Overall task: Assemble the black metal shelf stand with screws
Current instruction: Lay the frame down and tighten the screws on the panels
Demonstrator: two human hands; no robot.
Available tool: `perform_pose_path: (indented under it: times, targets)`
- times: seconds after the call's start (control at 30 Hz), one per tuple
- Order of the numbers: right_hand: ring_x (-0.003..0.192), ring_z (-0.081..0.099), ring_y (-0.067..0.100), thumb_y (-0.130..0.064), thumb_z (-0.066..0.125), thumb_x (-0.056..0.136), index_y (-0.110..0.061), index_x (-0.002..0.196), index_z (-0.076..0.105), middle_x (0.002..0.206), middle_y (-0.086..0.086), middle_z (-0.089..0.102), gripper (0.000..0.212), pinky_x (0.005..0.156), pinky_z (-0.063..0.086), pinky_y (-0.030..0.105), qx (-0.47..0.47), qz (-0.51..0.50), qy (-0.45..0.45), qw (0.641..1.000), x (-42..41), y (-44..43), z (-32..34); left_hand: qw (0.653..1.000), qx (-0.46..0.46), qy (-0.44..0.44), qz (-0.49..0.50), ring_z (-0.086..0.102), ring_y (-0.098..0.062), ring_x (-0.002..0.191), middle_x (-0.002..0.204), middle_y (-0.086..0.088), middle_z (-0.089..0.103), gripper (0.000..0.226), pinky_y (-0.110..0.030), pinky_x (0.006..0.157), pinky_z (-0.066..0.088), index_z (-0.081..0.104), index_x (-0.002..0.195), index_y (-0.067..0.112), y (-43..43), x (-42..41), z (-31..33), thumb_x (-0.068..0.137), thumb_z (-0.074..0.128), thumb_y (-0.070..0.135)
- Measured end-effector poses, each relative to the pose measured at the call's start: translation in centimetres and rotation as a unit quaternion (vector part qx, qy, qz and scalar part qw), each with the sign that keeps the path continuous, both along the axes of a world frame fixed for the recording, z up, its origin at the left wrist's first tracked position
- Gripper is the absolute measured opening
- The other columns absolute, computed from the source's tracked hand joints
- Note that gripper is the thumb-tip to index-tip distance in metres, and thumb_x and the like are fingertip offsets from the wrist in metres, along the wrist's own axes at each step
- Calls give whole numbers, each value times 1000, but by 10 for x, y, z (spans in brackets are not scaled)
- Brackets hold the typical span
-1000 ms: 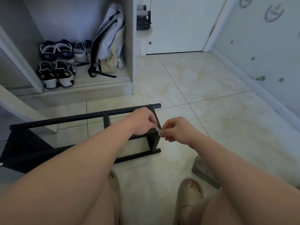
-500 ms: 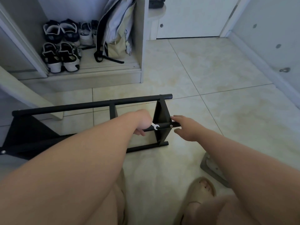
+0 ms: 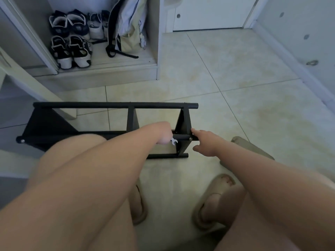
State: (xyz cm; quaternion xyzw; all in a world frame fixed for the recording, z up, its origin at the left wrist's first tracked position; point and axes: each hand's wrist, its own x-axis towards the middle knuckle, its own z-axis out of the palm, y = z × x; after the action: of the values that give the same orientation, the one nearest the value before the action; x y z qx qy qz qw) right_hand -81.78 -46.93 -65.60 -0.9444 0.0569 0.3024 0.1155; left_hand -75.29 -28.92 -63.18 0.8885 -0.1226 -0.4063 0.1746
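Stand (image 3: 116, 105) lies on its side on the floor (image 3: 235, 69), right end under both hands. Left hand (image 3: 163, 133) is curled round a small wrench (image 3: 174, 141) at the middle rail; right hand (image 3: 205, 142) has fingers apart, index touching the end frame. Count: one stand, one wrench, two screw heads (image 3: 190, 139) visible.

One head-worn wide-angle view, tilted forward and down, close above the shelf stand (image 3: 116, 105)

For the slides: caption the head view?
Left hand holds a small wrench at the black shelf stand on the floor; right hand touches its rail.
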Motion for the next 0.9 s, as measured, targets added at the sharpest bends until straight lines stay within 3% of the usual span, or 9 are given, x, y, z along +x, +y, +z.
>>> perform_pose_path:
  times: [0.1, 0.2, 0.33, 0.47, 0.6, 0.67, 0.73, 0.83, 0.9]
  targets:
    - [117, 54, 32, -21, 55, 98, -17, 147, 39, 131, 10, 56, 52, 85, 45, 36, 9, -17, 1, 1000, -34, 13, -3, 997, -18, -58, 43, 49, -24, 76, 82, -4, 51, 9, -31, 65, 40, 51, 100, 9, 15, -27, -13, 99, 43, 7]
    - [111, 57, 32, -25, 55, 99, -18, 144, 44, 127, 9, 62, 47, 78, 40, 33, 26, -31, 8, 999, -68, 26, -3, 994, -12, -103, 26, 56, -27, 90, 92, -1, 57, 14, -38, 76, 48, 49, 112, 12, 34, -51, -29, 99, 44, 15]
    - [121, 56, 33, -29, 58, 100, -16, 153, 36, 138, 9, 59, 59, 94, 47, 38, 39, -34, 15, 999, -107, 45, 3, 990, -11, -143, -2, 54, -27, 94, 98, -4, 59, 12, -40, 78, 47, 49, 110, 17, 52, -72, -40, 101, 41, 21]
    - [124, 56, 33, -34, 61, 99, -13, 148, 44, 139, 10, 60, 57, 102, 46, 42, 60, -55, 43, 996, -135, 56, 5, 984, 19, -167, -61, 48, -28, 105, 101, -1, 58, 13, -41, 83, 33, 47, 109, 21, 57, -84, -43, 101, 37, 21]
    - [127, 55, 27, -42, 68, 94, -18, 152, 43, 141, 5, 59, 68, 105, 45, 39, 76, -86, 18, 993, -144, 61, 1, 989, -2, -123, -79, 55, -27, 91, 83, 8, 53, 12, -39, 75, 42, 49, 110, 15, 60, -91, -47, 102, 40, 17]
    - [134, 46, 28, -54, 71, 87, -22, 153, 37, 147, 4, 48, 81, 107, 44, 42, 35, -88, -48, 994, -146, 63, -2, 989, 4, -112, -92, 57, -29, 94, 93, 0, 58, 13, -40, 79, 46, 49, 112, 13, 60, -95, -46, 102, 42, 19]
    - [148, 25, 31, -67, 73, 77, -21, 159, 19, 161, 9, 24, 108, 118, 32, 46, -14, -75, -82, 994, -146, 64, -7, 989, 14, -110, -95, 55, -29, 97, 102, -5, 57, 14, -41, 84, 44, 48, 114, 13, 59, -98, -46, 103, 41, 19]
    - [156, -14, 31, -84, 70, 63, -17, 161, -11, 168, 8, -19, 144, 127, 6, 49, -44, -60, -58, 995, -144, 65, -18, 989, 20, -110, -97, 51, -28, 95, 101, -4, 54, 15, -39, 82, 40, 48, 113, 15, 55, -101, -49, 102, 38, 15]
    - [153, -23, 32, -90, 67, 57, -16, 159, -19, 165, 9, -29, 153, 126, -2, 51, -53, -54, -46, 996, -143, 64, -27, 989, 26, -104, -104, 50, -28, 95, 103, -5, 55, 16, -39, 81, 38, 48, 111, 15, 54, -101, -50, 100, 37, 13]
